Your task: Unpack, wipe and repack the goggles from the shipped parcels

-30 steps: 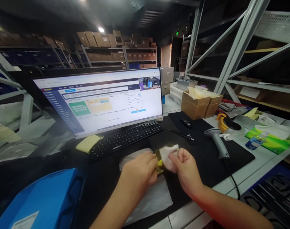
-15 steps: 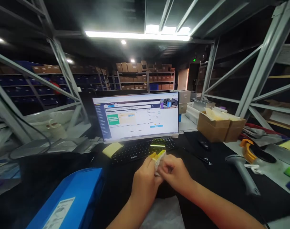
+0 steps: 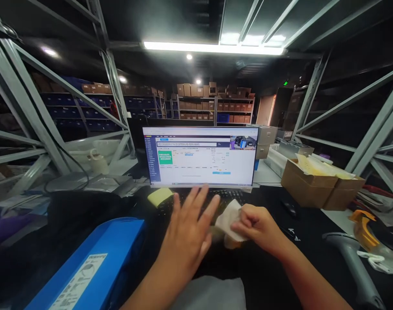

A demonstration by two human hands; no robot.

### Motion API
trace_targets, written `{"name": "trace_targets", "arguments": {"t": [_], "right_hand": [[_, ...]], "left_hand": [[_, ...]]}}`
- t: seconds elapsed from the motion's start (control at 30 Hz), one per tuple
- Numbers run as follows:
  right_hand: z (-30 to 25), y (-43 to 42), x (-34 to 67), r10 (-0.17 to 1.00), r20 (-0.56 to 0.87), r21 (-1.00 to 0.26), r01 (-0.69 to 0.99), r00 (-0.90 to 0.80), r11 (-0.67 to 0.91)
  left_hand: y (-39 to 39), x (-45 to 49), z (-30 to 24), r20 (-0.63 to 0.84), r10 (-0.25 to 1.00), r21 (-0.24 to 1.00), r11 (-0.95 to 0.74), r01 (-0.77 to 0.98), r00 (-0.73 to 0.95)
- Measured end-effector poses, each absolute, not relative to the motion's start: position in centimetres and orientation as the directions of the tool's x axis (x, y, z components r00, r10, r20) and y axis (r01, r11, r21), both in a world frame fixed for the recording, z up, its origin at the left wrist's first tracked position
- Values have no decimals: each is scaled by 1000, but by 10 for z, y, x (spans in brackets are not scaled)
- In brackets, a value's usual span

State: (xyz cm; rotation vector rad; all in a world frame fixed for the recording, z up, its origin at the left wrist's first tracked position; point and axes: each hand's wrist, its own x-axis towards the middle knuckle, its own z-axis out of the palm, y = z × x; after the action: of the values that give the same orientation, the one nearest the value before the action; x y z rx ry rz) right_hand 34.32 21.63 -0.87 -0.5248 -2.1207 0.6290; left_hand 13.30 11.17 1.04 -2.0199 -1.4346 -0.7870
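My left hand (image 3: 187, 226) hovers over the black keyboard (image 3: 227, 196) with its fingers spread and nothing in it. Just to its right, my right hand (image 3: 259, 228) is closed on a small white wrapped packet (image 3: 228, 218) with a yellowish piece showing under it. Both hands are above the black desk mat (image 3: 267, 271), in front of the lit monitor (image 3: 201, 156). A white plastic sheet (image 3: 212, 292) lies on the mat near my forearms.
A blue bin (image 3: 86, 267) stands at the lower left. Open cardboard boxes (image 3: 316, 185), a mouse (image 3: 289, 208), a grey handheld scanner (image 3: 351, 260) and an orange tape dispenser (image 3: 363, 221) are to the right. A yellow pad (image 3: 160, 196) lies by the keyboard. Metal racking surrounds the desk.
My left hand has let go of the packet and opened, fingers now spread over the keyboard. My right hand keeps the packet. The view has tilted upward.
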Motion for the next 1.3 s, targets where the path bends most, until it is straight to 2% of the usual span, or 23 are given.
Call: {"name": "trace_targets", "arguments": {"t": [0.07,0.17,0.27,0.37,0.47,0.57,0.67,0.73,0.8,0.87,0.93,1.03,1.17,1.3], "right_hand": [[-15,209,336,491,576,-576,102,-653,811],[-23,199,326,443,551,-598,36,-707,801],[-21,197,328,465,423,-674,74,-778,735],[-12,207,342,387,242,-777,61,-889,626],[-2,219,358,345,190,-882,-6,-919,471],[0,228,368,404,196,-933,-43,-894,358],[-3,233,372,459,180,-947,-27,-870,321],[-7,234,367,545,194,-959,-40,-815,281],[-12,230,354,720,230,-972,-129,-655,194],[-17,220,332,884,225,-952,-286,-410,110],[-24,204,307,958,186,-893,-443,-218,73],[-40,176,278,978,161,-827,-559,-133,60],[-54,159,270,979,193,-854,-503,-72,131],[-36,171,285,978,145,-832,-554,-151,38]], "left_hand": [[114,139,10,608,686,-98,-436,895,401],[120,140,3,495,726,18,-558,830,477],[125,133,-4,510,749,97,-539,837,423],[127,130,-4,558,748,175,-528,831,359],[126,134,-1,592,749,241,-516,822,296],[124,137,2,596,773,300,-467,832,218],[125,135,4,591,791,359,-432,828,157],[126,132,4,616,780,378,-416,827,111],[127,130,2,679,733,369,-373,851,27],[128,130,-2,753,655,328,-285,901,-66],[129,133,-8,793,598,273,-180,945,-115],[128,142,-16,785,611,186,-71,980,-104],[127,152,-22,751,658,102,-39,994,-51],[128,155,-22,732,678,250,-170,953,-71]]}}
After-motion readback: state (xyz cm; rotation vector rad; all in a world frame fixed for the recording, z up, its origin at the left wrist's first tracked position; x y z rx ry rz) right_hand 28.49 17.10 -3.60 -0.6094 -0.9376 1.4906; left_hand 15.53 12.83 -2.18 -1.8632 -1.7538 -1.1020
